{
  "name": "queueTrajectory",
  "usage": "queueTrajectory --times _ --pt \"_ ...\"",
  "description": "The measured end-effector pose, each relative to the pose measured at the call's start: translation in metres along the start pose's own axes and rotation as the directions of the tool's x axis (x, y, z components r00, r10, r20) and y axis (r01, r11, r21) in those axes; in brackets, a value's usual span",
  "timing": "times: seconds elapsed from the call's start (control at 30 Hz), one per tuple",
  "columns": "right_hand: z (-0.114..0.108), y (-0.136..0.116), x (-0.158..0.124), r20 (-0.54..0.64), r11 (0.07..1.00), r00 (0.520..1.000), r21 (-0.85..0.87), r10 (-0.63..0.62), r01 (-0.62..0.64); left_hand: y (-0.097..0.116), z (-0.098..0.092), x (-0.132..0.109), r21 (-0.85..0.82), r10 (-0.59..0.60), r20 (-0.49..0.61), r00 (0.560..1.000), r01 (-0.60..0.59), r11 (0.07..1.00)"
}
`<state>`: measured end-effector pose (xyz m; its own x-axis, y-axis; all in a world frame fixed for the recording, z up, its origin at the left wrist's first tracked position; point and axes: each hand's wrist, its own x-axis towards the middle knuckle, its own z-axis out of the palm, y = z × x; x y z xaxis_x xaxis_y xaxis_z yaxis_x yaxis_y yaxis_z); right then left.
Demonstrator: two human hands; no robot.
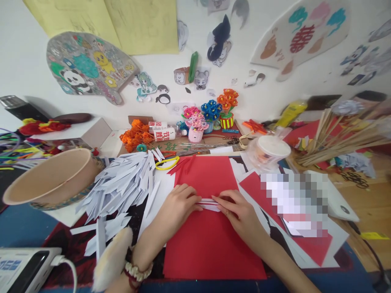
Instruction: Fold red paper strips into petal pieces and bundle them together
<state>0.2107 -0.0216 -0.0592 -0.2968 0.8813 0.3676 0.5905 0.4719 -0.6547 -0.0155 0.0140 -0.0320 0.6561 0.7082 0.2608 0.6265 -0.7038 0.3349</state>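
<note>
My left hand and my right hand pinch the two ends of a folded paper strip, white with a red line along it. Fingers and thumbs are closed on it from both sides. It is held low over a red paper sheet that lies flat between my forearms. Beyond the strip lies more red paper, with narrow red scraps at its upper left corner. Beside those scraps is a yellow loop handle, apparently of scissors. Whether the strip joins the red paper, I cannot tell.
A heap of folded white paper pieces lies left, beside a wide tan bowl. At right, a pixelated phone rests on red and white paper. Craft flowers and a lidded cup stand at the back. A white charger sits front left.
</note>
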Motion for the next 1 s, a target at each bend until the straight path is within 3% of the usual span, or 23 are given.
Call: queueTrajectory --times 0.3,0.6,0.77,1.0 --pt "0.002 -0.008 -0.004 0.015 0.998 1.0 -0.059 0.009 -0.008 0.002 0.003 -0.01 0.302 0.185 0.05 0.982 -0.191 0.934" --pt "-0.016 -0.004 0.005 0.114 0.987 0.982 0.045 0.149 -0.155 0.003 0.002 -0.009 0.281 0.157 0.025 0.987 -0.158 0.947" --pt "-0.022 0.001 0.01 0.251 0.997 0.966 0.03 0.056 -0.066 0.002 0.004 -0.009 0.262 0.145 0.004 0.989 -0.141 0.955" --pt "-0.005 0.0 0.008 0.066 1.0 0.998 0.01 0.007 -0.007 0.0 0.004 -0.01 0.157 0.118 -0.059 0.991 -0.108 0.982"
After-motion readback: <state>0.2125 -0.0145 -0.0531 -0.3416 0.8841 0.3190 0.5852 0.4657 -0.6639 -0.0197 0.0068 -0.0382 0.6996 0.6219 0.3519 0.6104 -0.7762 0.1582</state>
